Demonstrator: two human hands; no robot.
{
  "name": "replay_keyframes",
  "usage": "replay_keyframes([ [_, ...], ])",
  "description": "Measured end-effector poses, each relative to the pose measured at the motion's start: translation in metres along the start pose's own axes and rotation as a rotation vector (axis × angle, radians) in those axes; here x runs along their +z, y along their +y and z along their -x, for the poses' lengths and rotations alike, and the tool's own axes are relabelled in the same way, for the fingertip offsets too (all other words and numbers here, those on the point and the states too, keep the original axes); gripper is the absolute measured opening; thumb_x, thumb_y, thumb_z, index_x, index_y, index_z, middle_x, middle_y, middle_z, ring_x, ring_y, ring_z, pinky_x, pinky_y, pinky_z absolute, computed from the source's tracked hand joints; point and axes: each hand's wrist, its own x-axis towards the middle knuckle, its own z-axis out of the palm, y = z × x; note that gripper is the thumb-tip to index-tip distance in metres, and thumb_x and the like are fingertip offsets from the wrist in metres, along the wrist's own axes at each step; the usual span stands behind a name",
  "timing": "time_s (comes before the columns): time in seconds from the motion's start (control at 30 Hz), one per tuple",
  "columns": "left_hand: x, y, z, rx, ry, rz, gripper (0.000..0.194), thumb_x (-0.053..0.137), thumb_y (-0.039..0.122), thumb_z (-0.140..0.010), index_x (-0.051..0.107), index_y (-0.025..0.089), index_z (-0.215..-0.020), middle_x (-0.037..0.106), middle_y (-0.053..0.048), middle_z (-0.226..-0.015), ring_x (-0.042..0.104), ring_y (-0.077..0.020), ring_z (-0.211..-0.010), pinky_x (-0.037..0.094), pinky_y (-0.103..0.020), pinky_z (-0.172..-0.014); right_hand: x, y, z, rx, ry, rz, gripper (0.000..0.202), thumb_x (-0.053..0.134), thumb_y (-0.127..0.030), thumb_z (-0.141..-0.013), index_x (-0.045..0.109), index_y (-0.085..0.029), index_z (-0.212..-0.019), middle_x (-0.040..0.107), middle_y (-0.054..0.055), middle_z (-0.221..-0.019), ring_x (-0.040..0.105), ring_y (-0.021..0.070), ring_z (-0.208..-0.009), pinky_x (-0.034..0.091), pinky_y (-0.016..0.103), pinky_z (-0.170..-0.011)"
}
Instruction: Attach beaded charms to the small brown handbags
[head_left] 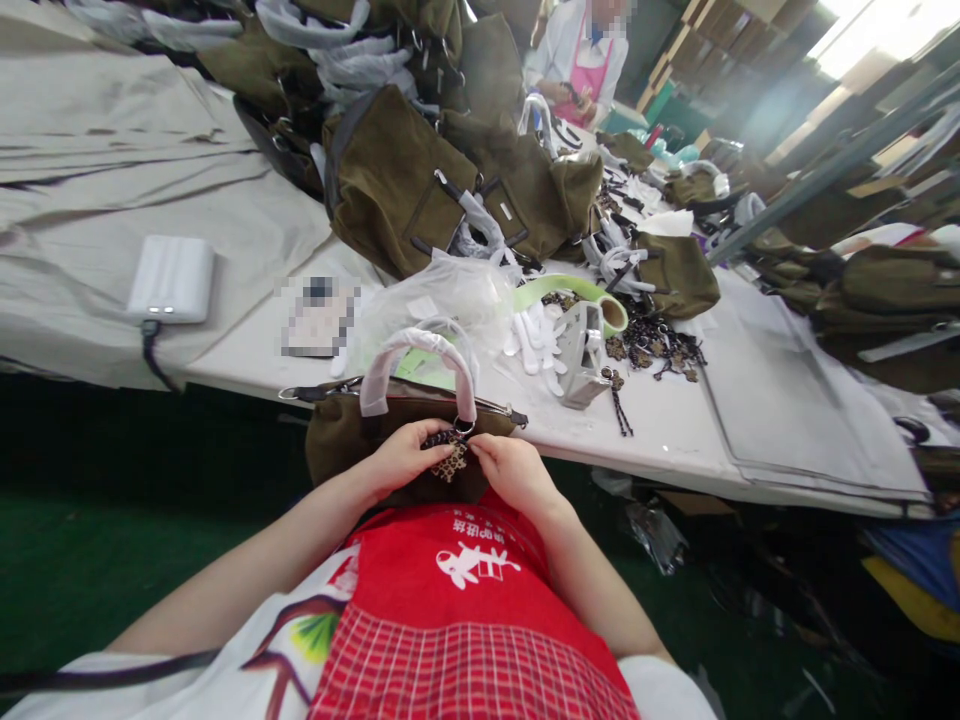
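An olive-brown handbag (pixel 334 430) leans at the table's front edge, close to my body. Its upright handle (pixel 420 345) is wrapped in white protective film, and a zip runs along the top. A leopard-spotted bag charm (pixel 450 462) with a dark braided cord hangs near the metal ring at the handle's base. My left hand (pixel 409 458) pinches the charm and its cord from the left. From the right, my right hand (pixel 510 470) has thumb and finger pressed together by the ring; whatever is between them is too small to make out.
Olive bags (pixel 397 180) are piled at the back. Loose charms (pixel 652 345), a pale green tape roll (pixel 613 315), a grey dispenser (pixel 581 355) and clear plastic (pixel 442 295) lie beyond my bag. A white power bank (pixel 172 280) sits left. A co-worker (pixel 581 60) stands across the table.
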Motion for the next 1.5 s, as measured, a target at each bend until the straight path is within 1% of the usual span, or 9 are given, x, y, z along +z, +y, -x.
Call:
replay_keyframes([
  [0.17, 0.001, 0.000, 0.000, 0.081, 0.044, -0.040, 0.041, 0.069, 0.040, -0.072, 0.068, 0.014, -0.104, 0.072, -0.008, -0.102, 0.065, -0.0249, -0.097, 0.050, -0.039, -0.091, 0.005, -0.002, -0.002, 0.001, 0.037, -0.094, 0.026, 0.045, -0.025, -0.098, 0.070, -0.022, -0.104, 0.074, 0.003, -0.088, 0.066, 0.0151, -0.073, 0.041, 0.022, -0.066],
  [0.27, 0.004, 0.001, 0.002, 0.022, 0.056, 0.059, 0.041, 0.062, 0.045, -0.077, 0.068, 0.015, -0.104, 0.072, -0.005, -0.085, 0.065, -0.0206, -0.081, 0.052, -0.031, -0.073, 0.009, 0.000, -0.001, 0.009, 0.043, -0.162, 0.025, 0.046, -0.024, -0.097, 0.070, -0.021, -0.103, 0.074, 0.003, -0.085, 0.065, 0.0146, -0.071, 0.041, 0.022, -0.065],
  [0.43, 0.007, 0.006, 0.005, -0.076, 0.087, 0.102, 0.041, 0.061, 0.044, -0.076, 0.069, 0.013, -0.102, 0.055, 0.004, -0.053, 0.043, -0.0096, -0.044, 0.031, -0.021, -0.043, 0.014, 0.004, 0.001, 0.035, 0.050, -0.240, 0.026, 0.046, -0.026, -0.097, 0.070, -0.022, -0.103, 0.070, 0.000, -0.072, 0.062, 0.0139, -0.065, 0.041, 0.022, -0.065],
  [0.63, 0.007, 0.007, 0.005, -0.091, 0.085, 0.083, 0.042, 0.061, 0.044, -0.075, 0.068, 0.013, -0.103, 0.047, 0.006, -0.047, 0.033, -0.0074, -0.038, 0.020, -0.021, -0.038, 0.012, 0.003, -0.002, 0.014, 0.067, -0.280, 0.026, 0.045, -0.025, -0.096, 0.070, -0.022, -0.101, 0.067, -0.001, -0.068, 0.059, 0.0131, -0.061, 0.040, 0.022, -0.063],
  [0.93, 0.006, -0.004, -0.001, -0.083, 0.105, 0.147, 0.047, 0.062, 0.048, -0.074, 0.067, 0.013, -0.105, 0.049, 0.007, -0.047, 0.041, -0.0089, -0.039, 0.028, -0.020, -0.041, 0.015, 0.003, -0.002, 0.020, 0.086, -0.368, 0.026, 0.045, -0.026, -0.096, 0.070, -0.021, -0.097, 0.061, -0.002, -0.060, 0.055, 0.0119, -0.056, 0.038, 0.021, -0.059],
  [1.03, 0.006, -0.009, -0.006, -0.008, 0.111, 0.115, 0.039, 0.065, 0.046, -0.071, 0.070, 0.015, -0.094, 0.067, -0.001, -0.067, 0.064, -0.0173, -0.067, 0.049, -0.027, -0.063, 0.019, 0.006, -0.002, 0.026, 0.083, -0.390, 0.026, 0.045, -0.027, -0.096, 0.071, -0.021, -0.097, 0.060, -0.003, -0.060, 0.054, 0.0114, -0.055, 0.038, 0.021, -0.058],
  [1.13, 0.005, -0.011, -0.008, 0.025, 0.095, 0.073, 0.037, 0.064, 0.045, -0.071, 0.070, 0.015, -0.092, 0.074, -0.007, -0.088, 0.067, -0.0230, -0.085, 0.052, -0.034, -0.080, 0.021, 0.005, -0.002, 0.034, 0.083, -0.385, 0.026, 0.045, -0.025, -0.095, 0.071, -0.021, -0.095, 0.061, -0.002, -0.060, 0.054, 0.0116, -0.054, 0.038, 0.021, -0.058],
  [1.37, 0.008, 0.004, 0.005, 0.043, 0.137, -0.127, 0.033, 0.055, 0.040, -0.082, 0.070, 0.017, -0.098, 0.069, -0.002, -0.066, 0.068, -0.0215, -0.070, 0.052, -0.029, -0.063, 0.014, -0.003, -0.001, 0.017, 0.102, -0.285, 0.026, 0.047, -0.022, -0.095, 0.072, -0.021, -0.092, 0.069, 0.001, -0.071, 0.059, 0.0129, -0.060, 0.040, 0.021, -0.062],
  [1.5, 0.009, 0.011, 0.012, 0.124, 0.159, -0.311, 0.032, 0.051, 0.037, -0.085, 0.070, 0.018, -0.103, 0.075, -0.005, -0.087, 0.069, -0.0229, -0.082, 0.053, -0.030, -0.073, 0.009, -0.008, 0.000, 0.024, 0.081, -0.234, 0.027, 0.046, -0.024, -0.095, 0.072, -0.021, -0.091, 0.072, 0.002, -0.078, 0.062, 0.0143, -0.067, 0.041, 0.021, -0.065],
])
